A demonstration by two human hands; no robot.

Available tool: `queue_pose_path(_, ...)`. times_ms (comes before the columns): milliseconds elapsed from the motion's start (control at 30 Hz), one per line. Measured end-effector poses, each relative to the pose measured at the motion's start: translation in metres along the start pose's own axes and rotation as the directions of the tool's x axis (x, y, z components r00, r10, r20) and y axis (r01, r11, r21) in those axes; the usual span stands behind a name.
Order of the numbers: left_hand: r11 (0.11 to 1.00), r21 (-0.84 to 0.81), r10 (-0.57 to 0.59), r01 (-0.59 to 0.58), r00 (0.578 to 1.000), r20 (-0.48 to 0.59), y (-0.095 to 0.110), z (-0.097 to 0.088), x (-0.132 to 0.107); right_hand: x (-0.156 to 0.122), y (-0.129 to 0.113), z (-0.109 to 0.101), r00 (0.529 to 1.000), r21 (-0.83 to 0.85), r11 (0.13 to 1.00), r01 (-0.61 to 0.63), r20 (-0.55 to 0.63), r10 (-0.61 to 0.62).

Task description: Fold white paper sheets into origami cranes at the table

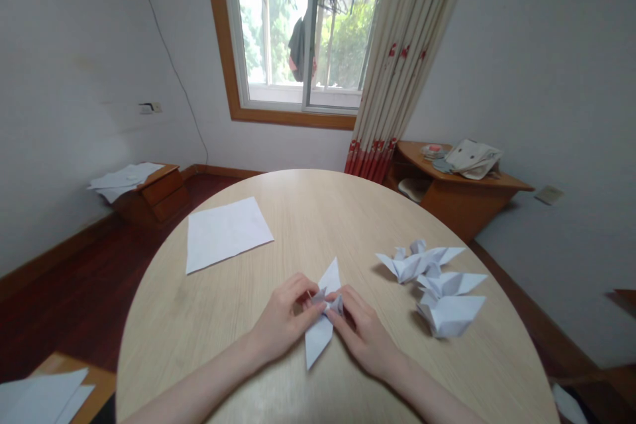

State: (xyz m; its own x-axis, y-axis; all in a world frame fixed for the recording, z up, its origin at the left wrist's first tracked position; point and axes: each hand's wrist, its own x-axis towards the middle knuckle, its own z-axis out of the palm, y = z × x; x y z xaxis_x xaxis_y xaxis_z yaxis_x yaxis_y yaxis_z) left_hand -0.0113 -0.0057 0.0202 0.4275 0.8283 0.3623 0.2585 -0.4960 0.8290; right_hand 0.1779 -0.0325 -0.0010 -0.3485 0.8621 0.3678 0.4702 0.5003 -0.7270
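Between my two hands, over the near part of the round table (218, 351), is a folded white paper figure (319, 340). One long pointed flap reaches away from me and another toward me. My left hand (287, 311) pinches its left side near the centre, thumb on the middle. From the other side my right hand (362, 326) grips it, thumb also at the middle. Small folded points stick up between the fingers, and part of the centre is hidden. To the right sit several finished-looking folded paper cranes (452, 315) in a loose group.
White paper sheets (226, 233) lie at the table's left back. A low wooden cabinet with papers (129, 177) stands at the left wall. Near the curtain (392, 79), a corner desk (472, 189) holds a bag. More paper (42, 397) rests on a surface at lower left.
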Motion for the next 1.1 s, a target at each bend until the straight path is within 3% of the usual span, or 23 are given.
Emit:
queue_pose_path(233,0.992,0.126,0.008,0.002,0.997,-0.083,0.003,0.003,-0.005,0.0,-0.008,0.004,0.996,-0.072,0.994,0.079,0.034,-0.077)
queue_pose_path(500,0.972,0.235,0.043,-0.016,0.993,-0.111,0.005,0.004,-0.007,0.0,-0.015,0.003,0.997,-0.067,0.995,0.068,0.036,-0.066)
queue_pose_path(667,0.927,0.358,0.185,-0.111,0.966,-0.18,0.009,0.002,-0.004,0.0,-0.013,0.005,0.998,-0.068,0.996,0.049,0.038,-0.046)
queue_pose_path(900,0.971,0.232,0.1,-0.057,0.979,-0.18,0.008,0.002,-0.004,0.0,-0.012,0.005,0.998,-0.067,0.997,0.049,0.03,-0.048)
queue_pose_path(1100,0.977,0.202,0.096,-0.065,0.985,-0.147,0.006,0.001,-0.005,0.0,-0.009,0.006,0.999,-0.066,0.997,0.038,0.001,-0.038)
